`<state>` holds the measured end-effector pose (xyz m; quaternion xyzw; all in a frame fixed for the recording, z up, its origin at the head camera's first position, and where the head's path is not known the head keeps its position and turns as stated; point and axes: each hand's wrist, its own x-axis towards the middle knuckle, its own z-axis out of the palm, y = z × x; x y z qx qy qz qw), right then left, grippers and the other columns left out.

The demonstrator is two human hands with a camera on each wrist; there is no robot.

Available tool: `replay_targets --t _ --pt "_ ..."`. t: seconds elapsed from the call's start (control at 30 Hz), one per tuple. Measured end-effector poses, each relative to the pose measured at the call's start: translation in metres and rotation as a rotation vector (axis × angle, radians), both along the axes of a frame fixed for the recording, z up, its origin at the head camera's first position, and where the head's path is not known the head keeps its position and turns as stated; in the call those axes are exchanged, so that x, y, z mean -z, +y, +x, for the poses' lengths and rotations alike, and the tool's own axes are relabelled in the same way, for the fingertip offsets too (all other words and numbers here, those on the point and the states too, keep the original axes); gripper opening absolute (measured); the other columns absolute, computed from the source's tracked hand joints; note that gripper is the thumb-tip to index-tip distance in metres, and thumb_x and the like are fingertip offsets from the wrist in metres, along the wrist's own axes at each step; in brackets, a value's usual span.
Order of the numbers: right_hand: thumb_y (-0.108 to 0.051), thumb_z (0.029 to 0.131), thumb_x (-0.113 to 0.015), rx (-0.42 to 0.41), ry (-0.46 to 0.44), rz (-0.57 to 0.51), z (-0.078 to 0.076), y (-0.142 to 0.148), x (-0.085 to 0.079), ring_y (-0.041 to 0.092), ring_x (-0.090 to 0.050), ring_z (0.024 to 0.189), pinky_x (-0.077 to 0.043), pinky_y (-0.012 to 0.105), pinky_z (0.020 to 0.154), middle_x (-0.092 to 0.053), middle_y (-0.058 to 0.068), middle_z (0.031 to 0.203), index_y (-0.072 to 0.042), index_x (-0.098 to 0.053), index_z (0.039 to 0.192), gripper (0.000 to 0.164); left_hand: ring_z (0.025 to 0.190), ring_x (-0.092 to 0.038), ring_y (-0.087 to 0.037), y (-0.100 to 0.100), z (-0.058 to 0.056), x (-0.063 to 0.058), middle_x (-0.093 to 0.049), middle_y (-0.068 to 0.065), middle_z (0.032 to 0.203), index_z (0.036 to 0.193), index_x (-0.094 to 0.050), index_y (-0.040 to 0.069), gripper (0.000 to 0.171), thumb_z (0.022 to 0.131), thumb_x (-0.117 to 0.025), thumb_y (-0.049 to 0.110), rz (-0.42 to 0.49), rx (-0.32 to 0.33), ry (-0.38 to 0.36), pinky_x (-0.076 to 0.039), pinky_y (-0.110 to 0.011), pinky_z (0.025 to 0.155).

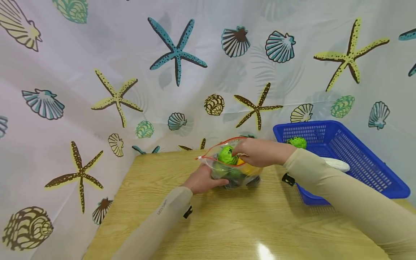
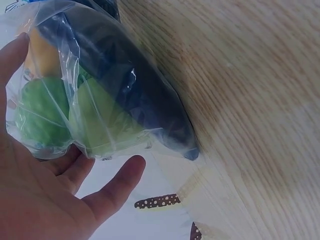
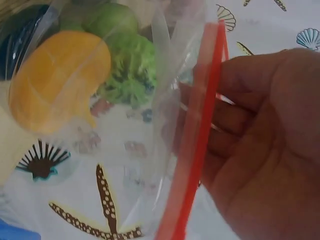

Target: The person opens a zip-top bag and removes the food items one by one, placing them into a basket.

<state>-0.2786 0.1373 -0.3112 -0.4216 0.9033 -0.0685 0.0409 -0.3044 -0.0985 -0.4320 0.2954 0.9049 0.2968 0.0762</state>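
A clear zip bag (image 1: 238, 173) with a red seal stands on the table, its mouth gaping. Inside are a bumpy green leafy-looking vegetable (image 1: 226, 156), a yellow-orange piece of produce (image 3: 60, 80), rounder green ones (image 2: 42, 110) and a long dark eggplant-like piece (image 2: 135, 90). My left hand (image 1: 204, 179) holds the bag's left side, fingers and thumb around its lower part. My right hand (image 1: 255, 151) reaches into the mouth, fingers bent beside the bumpy green vegetable. In the right wrist view, the red strip (image 3: 200, 120) crosses in front of these fingers; nothing is visible in their grip.
A blue perforated basket (image 1: 357, 151) stands at the right, under and beyond the right forearm. It contains another bumpy green vegetable (image 1: 297, 142) and a white oval piece (image 1: 336, 164). A shell-and-starfish curtain (image 1: 201, 47) hangs behind the wooden table (image 1: 227, 231).
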Motion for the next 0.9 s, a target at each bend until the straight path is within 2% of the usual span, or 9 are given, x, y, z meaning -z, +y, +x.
replay_targets --t 0.13,0.27,0.4,0.53,0.67,0.9 --pt "-0.01 0.093 -0.057 0.036 -0.027 0.114 -0.008 -0.012 0.01 0.027 -0.044 0.119 -0.042 0.047 0.097 -0.055 0.014 0.13 -0.001 -0.053 0.132 0.041 0.125 -0.034 -0.012 -0.001 0.001 0.0 -0.026 0.003 0.15 0.147 -0.03 0.02 0.092 0.075 -0.066 0.065 -0.008 -0.003 -0.005 -0.04 -0.043 0.099" --pt "-0.019 0.088 -0.067 0.078 -0.015 0.168 -0.014 -0.017 0.015 0.032 -0.034 0.127 -0.036 0.049 0.102 -0.041 0.021 0.141 0.002 -0.04 0.141 0.063 0.124 -0.034 -0.012 -0.001 0.002 -0.002 -0.028 0.002 0.148 0.146 -0.031 0.019 0.091 0.076 -0.067 0.063 -0.006 0.004 -0.002 -0.041 -0.042 0.099" --pt "-0.022 0.083 -0.072 0.087 0.009 0.176 -0.022 -0.021 0.02 0.032 -0.036 0.125 -0.04 0.047 0.1 -0.039 0.02 0.143 0.0 -0.035 0.144 0.076 0.122 -0.035 -0.011 -0.001 0.002 -0.004 -0.034 0.001 0.143 0.145 -0.033 0.02 0.089 0.075 -0.068 0.063 -0.014 -0.004 -0.012 -0.041 -0.04 0.098" --pt "-0.026 0.08 -0.074 0.099 0.047 0.176 -0.029 -0.023 0.028 0.03 -0.041 0.121 -0.043 0.046 0.096 -0.042 0.016 0.141 -0.005 -0.034 0.146 0.08 0.116 -0.04 -0.009 -0.002 0.0 -0.003 -0.041 0.002 0.135 0.141 -0.037 0.021 0.085 0.075 -0.068 0.063 -0.029 -0.003 -0.012 -0.044 -0.039 0.095" --pt "-0.029 0.081 -0.073 0.127 0.111 0.15 -0.036 -0.025 0.035 0.029 -0.046 0.114 -0.044 0.047 0.094 -0.049 0.016 0.134 -0.006 -0.038 0.144 0.077 0.107 -0.045 -0.008 -0.002 -0.003 -0.002 -0.047 0.002 0.126 0.139 -0.04 0.02 0.08 0.076 -0.067 0.063 -0.041 0.009 0.011 -0.046 -0.037 0.09" --pt "-0.036 0.083 -0.071 0.174 0.195 0.157 -0.042 -0.028 0.042 0.026 -0.049 0.11 -0.048 0.044 0.089 -0.051 0.015 0.129 -0.005 -0.043 0.14 0.071 0.105 -0.046 -0.009 -0.002 -0.003 -0.003 -0.048 -0.001 0.125 0.139 -0.04 0.018 0.083 0.076 -0.065 0.066 -0.08 -0.021 -0.019 -0.048 -0.038 0.088"
